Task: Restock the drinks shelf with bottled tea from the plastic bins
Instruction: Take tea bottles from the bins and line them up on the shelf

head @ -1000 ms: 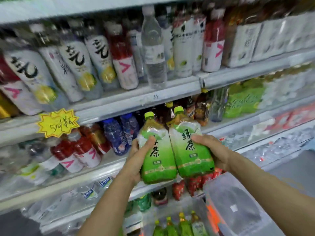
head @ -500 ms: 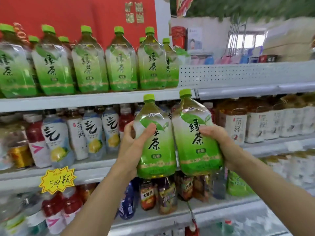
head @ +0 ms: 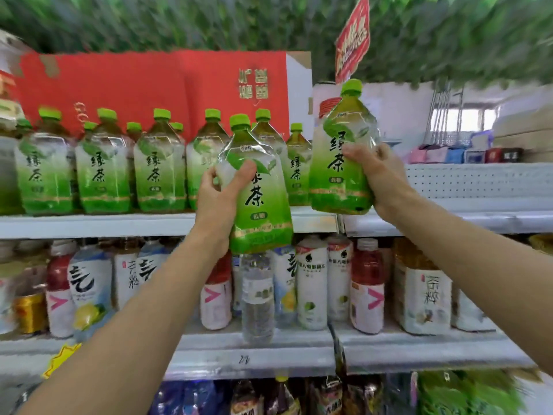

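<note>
Bottles have risen since a moment ago, from mid-shelf height to the white metal top shelf [head: 167, 224]. The right hand [head: 380, 175] grips a green-capped plastic tea bottle [head: 341, 163], base at the shelf edge, probably about to land; the left hand [head: 217, 202] grips its twin [head: 258, 202] lower, before the row.

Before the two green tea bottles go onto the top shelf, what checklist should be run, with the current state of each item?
1. Left hand grips left bottle: ok.
2. Right hand grips right bottle: ok.
3. Right bottle's base above top shelf edge: ok.
4. Left bottle's base above that edge: not ok, hangs below it.
5. Free spot right of the shelved row: ok.
6. Depth behind that spot: cannot tell.
</note>
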The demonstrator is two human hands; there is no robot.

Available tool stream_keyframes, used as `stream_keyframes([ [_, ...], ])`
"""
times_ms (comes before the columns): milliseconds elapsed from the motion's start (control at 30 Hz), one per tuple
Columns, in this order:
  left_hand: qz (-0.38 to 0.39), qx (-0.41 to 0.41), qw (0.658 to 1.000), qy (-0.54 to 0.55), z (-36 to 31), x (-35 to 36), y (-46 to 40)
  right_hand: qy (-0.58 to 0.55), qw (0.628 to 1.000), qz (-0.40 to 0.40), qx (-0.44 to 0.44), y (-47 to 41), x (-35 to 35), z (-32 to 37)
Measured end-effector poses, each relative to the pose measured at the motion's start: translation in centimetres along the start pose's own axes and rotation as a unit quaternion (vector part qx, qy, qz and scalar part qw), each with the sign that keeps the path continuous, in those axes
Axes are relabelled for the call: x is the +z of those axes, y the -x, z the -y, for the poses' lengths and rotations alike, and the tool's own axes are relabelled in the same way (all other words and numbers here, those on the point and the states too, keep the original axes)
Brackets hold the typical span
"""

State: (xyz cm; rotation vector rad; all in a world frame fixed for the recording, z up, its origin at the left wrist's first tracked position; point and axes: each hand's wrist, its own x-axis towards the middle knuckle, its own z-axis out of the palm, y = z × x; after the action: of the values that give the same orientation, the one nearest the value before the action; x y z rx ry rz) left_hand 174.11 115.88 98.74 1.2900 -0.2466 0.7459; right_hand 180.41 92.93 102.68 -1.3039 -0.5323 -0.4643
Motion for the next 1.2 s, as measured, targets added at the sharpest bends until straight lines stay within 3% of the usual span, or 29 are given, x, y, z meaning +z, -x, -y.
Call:
stream_keyframes([
  [133,-0.005,0.005,1.0,0.003,-0.3,1.3,-1.4,0.038,0.999,-0.023,-0.009,-3.8,-0.8,-1.9],
  [333,-0.022,-0.02,0.999,0.015,1.0,2.9,-1.7,0.096,0.995,0.039,-0.014,-7.0,-2.4,-3.3],
  [733,-0.004,-0.029,0.998,0.05,2.9,3.1,-3.4,0.157,0.986,0.056,0.031,-10.4,-6.0,-5.0],
  [1200,0.008,-0.04,0.999,0.035,3.3,3.3,-3.6,0.191,0.968,0.121,0.109,-13.5,-3.7,-5.8],
])
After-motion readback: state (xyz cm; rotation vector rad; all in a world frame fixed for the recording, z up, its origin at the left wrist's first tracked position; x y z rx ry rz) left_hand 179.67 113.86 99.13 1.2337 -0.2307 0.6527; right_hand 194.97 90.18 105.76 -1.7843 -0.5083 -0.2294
